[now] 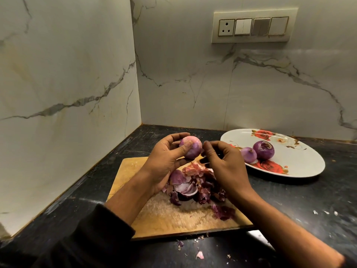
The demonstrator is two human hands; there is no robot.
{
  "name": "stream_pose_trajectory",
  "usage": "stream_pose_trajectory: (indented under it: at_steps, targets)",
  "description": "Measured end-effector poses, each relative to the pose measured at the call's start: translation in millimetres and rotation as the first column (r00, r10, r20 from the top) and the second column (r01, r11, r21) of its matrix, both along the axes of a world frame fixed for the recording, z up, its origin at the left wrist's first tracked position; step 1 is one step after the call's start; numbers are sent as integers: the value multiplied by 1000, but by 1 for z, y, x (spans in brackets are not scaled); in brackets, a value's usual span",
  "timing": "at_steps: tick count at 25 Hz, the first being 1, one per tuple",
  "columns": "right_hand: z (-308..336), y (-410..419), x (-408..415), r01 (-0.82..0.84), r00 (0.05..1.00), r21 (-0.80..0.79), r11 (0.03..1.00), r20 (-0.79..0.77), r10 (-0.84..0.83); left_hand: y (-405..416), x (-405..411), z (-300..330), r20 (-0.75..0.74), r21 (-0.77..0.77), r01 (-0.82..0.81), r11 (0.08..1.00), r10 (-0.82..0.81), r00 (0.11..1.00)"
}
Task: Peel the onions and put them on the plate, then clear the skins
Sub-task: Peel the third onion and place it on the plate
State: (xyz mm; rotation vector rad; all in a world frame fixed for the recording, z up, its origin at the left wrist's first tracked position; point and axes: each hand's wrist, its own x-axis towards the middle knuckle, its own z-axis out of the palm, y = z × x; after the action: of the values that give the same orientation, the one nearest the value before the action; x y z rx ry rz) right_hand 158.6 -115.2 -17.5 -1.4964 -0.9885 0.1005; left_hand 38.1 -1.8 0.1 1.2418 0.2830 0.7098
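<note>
Dark worktop (pixel 289 200): left hand (pixel 164 161) grips the onion (pixel 191 149); right hand (pixel 224 161) pinches at skin, so I'd peel downward.

No readable text, label, brand, number or sign appears on anything in view. The switch panel (pixel 254 25) on the wall carries blank rockers and an unmarked socket. The plate (pixel 301 161) bears only a printed pattern of red roses, with no lettering.
</note>
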Motion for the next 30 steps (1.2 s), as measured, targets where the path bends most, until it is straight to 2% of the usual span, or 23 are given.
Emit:
stream_pose_trajectory:
  at_steps: [7, 17, 20, 23, 27, 30]
  targets:
    - [2, -4, -4, -37, 999, 99, 994, 24, 35, -3, -1, 0, -29, 61, -41, 997, 43, 999]
    - [2, -5, -8, 66, 983, 97, 993, 165, -81, -4, 1, -6, -71, 155, -68, 986, 80, 994]
    - [0, -3, -5, 75, 988, 111, 991, 128, -89, -3, 1, -6, -79, 162, -64, 985, 78, 994]
    - [0, -2, -4, 18, 997, 121, 992, 67, -27, -2, 1, -5, -64, 112, -62, 992, 69, 996]
    - [-1, -2, -3, -19, 998, 100, 995, 64, 12, -2, 1, -4, -66, 97, -66, 993, 72, 995]
    - [-1, -3, -4, 12, 996, 101, 995, 89, -21, -3, 1, -5, -72, 115, -75, 991, 84, 994]
